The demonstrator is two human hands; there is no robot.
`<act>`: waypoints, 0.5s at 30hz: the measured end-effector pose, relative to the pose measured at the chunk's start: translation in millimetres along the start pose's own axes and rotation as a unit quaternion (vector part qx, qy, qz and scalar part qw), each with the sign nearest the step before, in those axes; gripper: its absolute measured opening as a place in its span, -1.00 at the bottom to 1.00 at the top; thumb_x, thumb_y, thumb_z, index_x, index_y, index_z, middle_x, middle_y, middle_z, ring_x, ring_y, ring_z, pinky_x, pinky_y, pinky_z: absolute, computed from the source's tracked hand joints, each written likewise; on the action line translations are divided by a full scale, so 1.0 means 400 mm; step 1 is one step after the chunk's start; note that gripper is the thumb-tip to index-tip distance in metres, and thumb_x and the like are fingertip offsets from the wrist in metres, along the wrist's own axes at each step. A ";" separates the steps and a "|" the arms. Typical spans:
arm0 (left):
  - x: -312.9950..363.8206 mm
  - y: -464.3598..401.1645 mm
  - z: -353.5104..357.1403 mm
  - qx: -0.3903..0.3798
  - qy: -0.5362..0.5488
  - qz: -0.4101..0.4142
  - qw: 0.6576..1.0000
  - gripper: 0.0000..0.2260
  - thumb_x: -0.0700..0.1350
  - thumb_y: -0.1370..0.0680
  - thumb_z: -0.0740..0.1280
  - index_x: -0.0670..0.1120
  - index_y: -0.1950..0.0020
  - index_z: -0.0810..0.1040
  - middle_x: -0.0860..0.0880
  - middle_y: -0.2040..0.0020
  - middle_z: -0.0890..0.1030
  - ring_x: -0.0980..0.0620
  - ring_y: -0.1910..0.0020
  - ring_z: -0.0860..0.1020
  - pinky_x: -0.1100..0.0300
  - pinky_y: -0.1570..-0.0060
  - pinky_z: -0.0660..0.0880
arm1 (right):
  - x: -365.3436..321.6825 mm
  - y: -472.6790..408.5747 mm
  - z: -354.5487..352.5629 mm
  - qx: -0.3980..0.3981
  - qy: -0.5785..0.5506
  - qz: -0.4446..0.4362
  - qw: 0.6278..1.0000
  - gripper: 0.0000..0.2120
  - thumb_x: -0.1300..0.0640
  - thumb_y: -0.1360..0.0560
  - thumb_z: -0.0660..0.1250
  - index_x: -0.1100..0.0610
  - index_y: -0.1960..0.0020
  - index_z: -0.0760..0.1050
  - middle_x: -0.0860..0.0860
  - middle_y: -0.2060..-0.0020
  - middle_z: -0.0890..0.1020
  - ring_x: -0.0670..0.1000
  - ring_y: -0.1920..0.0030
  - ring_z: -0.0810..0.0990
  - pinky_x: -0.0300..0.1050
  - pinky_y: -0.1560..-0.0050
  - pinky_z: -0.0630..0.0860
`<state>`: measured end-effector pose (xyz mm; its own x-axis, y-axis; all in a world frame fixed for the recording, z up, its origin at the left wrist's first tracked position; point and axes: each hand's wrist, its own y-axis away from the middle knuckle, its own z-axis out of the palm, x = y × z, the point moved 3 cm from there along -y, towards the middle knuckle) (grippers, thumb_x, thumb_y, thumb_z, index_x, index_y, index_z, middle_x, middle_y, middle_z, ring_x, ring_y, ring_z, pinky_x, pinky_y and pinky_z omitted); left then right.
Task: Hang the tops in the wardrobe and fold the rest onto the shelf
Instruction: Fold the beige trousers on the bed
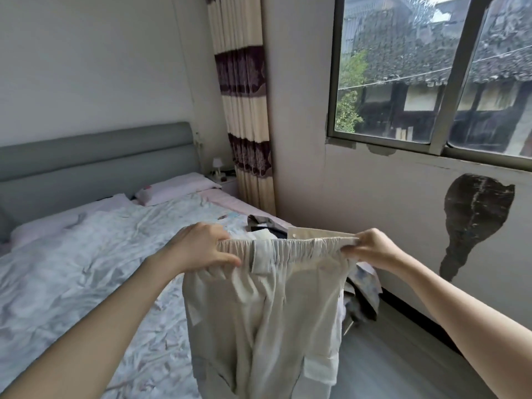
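The left hand and right hand each pinch one end of the elastic waistband of the cream cargo trousers, held spread in the air above the near right edge of the bed. Judged step: folding. Next requirement: lay the trousers flat, legs aligned, before the shelf.

You stand in home bedroom. Bed with crumpled pale floral cover, pink pillows, grey padded headboard. Small lamp on nightstand in corner. Striped curtain beside sliding window; tiled roofs outside. Plaster patch missing from wall.
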<state>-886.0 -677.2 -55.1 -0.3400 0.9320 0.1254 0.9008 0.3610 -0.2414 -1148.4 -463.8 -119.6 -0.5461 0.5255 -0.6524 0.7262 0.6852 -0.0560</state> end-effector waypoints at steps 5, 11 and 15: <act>-0.075 0.020 0.024 -0.105 -0.111 -0.071 0.986 -0.71 0.24 -0.39 0.37 0.03 0.18 0.51 0.07 0.08 0.40 0.01 0.06 0.48 0.14 0.23 0.25 | -0.056 -0.012 -0.031 0.083 -0.198 -0.030 0.976 -0.86 0.26 -0.38 0.43 0.36 0.19 0.60 0.03 0.38 0.45 -0.06 0.29 0.34 -0.16 0.31 0.28; -0.146 0.050 0.083 -0.150 0.009 -0.172 0.974 -0.74 0.07 -0.36 0.47 -0.09 0.13 0.58 -0.09 -0.19 0.47 -0.08 -0.20 0.44 0.14 0.00 0.42 | -0.063 0.009 -0.028 0.027 -0.286 -0.035 0.957 -0.89 0.36 -0.44 0.38 0.19 0.17 0.51 0.08 0.30 0.56 -0.03 0.28 0.52 -0.17 0.21 0.47; -0.160 0.072 0.129 -0.213 0.174 -0.216 0.937 -0.55 -0.05 -0.33 0.56 -0.03 0.55 0.31 0.10 0.56 0.29 0.12 0.55 0.29 0.31 0.53 0.15 | -0.064 0.022 -0.015 0.000 -0.146 -0.076 0.986 -0.75 0.35 -0.46 0.35 0.14 -0.08 0.48 0.03 0.12 0.56 -0.01 0.11 0.52 -0.27 0.15 0.46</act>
<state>-852.2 -725.1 -119.9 -0.6553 0.6093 0.4464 0.7512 0.5874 0.3010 -1130.7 -468.2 -98.7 -0.5052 0.2481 -0.8266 0.6444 0.7455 -0.1701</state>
